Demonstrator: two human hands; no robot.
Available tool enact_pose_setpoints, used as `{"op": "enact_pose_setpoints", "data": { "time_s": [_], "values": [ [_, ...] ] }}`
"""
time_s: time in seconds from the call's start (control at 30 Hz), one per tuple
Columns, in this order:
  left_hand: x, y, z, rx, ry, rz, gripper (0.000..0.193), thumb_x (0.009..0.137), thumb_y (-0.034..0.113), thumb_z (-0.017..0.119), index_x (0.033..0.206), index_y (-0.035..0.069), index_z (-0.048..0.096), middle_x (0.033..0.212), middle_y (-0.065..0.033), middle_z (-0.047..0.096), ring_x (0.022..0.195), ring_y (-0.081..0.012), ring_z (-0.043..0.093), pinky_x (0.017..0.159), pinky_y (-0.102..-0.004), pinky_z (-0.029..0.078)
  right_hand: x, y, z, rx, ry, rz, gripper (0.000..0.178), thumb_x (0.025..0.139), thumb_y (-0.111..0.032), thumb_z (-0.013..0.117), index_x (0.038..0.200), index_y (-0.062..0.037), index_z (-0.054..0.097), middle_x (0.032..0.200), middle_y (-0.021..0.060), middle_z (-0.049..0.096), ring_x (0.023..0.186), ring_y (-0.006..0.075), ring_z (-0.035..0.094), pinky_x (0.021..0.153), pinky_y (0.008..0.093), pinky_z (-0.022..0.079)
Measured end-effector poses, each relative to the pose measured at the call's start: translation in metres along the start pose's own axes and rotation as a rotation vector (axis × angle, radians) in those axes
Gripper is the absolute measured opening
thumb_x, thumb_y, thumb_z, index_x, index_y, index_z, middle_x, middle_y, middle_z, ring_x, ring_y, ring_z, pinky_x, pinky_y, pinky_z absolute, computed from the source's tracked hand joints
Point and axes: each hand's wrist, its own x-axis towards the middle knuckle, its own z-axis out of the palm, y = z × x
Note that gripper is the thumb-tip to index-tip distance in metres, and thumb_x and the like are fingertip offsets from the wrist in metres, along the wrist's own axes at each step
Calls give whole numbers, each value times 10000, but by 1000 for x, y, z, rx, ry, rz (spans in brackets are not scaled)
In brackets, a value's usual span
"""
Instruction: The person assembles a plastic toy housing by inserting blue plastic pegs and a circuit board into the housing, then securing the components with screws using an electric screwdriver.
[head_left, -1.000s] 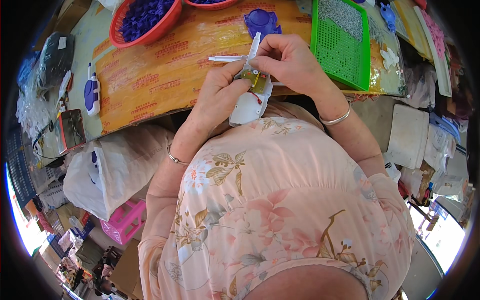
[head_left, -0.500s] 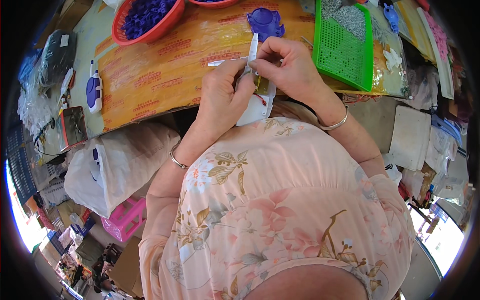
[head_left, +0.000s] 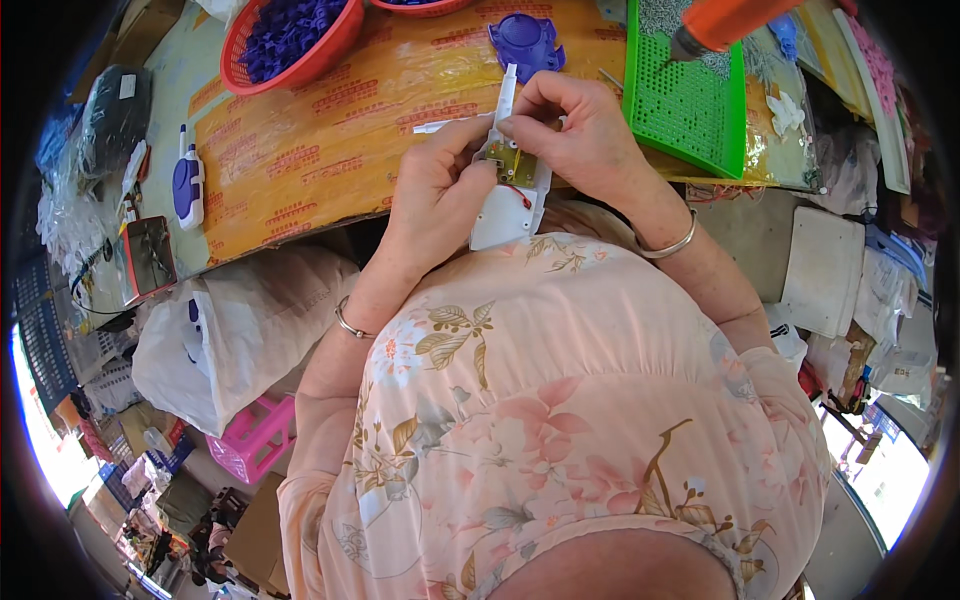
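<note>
A white plastic housing (head_left: pixel 502 222) with a long narrow arm rests against my front at the table's edge. Inside it lies a small circuit board (head_left: pixel 517 168) with a red wire at its lower end. My left hand (head_left: pixel 437 195) grips the housing from the left, its thumb near the board. From the right, my right hand (head_left: pixel 585 130) brings thumb and forefinger together at the board's upper end; whatever is between these fingertips is hidden. Just beyond the hands sits a round purple plastic part (head_left: pixel 525 45).
A green perforated tray (head_left: pixel 690 125) holding small metal pieces stands at the right, with an orange tool (head_left: pixel 735 20) hanging over it. Red baskets (head_left: pixel 232 65) of purple parts are at the back. A purple-and-white assembled piece (head_left: pixel 187 180) lies at the left.
The orange tool has come down into view over the green tray. My left thumb has drawn back slightly, baring more of the circuit board. My right hand stays nearly still.
</note>
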Motion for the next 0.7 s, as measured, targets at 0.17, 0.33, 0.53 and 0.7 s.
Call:
{"op": "enact_pose_setpoints", "data": {
  "time_s": [0.17, 0.33, 0.53, 0.7],
  "values": [
    [-1, 0, 2, -223, -21, -28, 326, 871, 3, 512, 1186, -70, 557, 990, -58, 633, 857, -71, 570, 746, -210, 467, 0, -1, -1, 7, -11, 7, 121, 792, -65, 687, 756, -6, 588, 680, -35, 590, 650, 23, 482, 545, 216, 420],
    [4, -5, 5, -54, 65, 15, 260, 874, 54, 531, 1105, -43, 600, 806, -21, 636, 717, -54, 564, 623, -221, 464, 0, 0, 1, 35, 26, -5, 121, 758, -73, 673, 734, 15, 593, 649, 35, 619, 596, 66, 537, 537, 247, 453],
    [5, -11, 4, 12, 135, 45, 195, 874, 39, 534, 1024, -36, 634, 776, 10, 609, 683, -34, 518, 606, -203, 434, 0, -2, 5, 45, -6, -67, 106, 778, -26, 669, 749, 1, 571, 680, 7, 574, 644, 67, 500, 575, 234, 432],
    [6, -8, 5, 18, 147, 41, 192, 873, 14, 520, 1020, -40, 632, 796, 13, 604, 700, -31, 509, 615, -195, 425, 0, 0, 5, 85, -12, -27, 98, 777, -23, 668, 747, 2, 577, 678, 5, 577, 635, 62, 499, 571, 228, 429]
  ]
}}
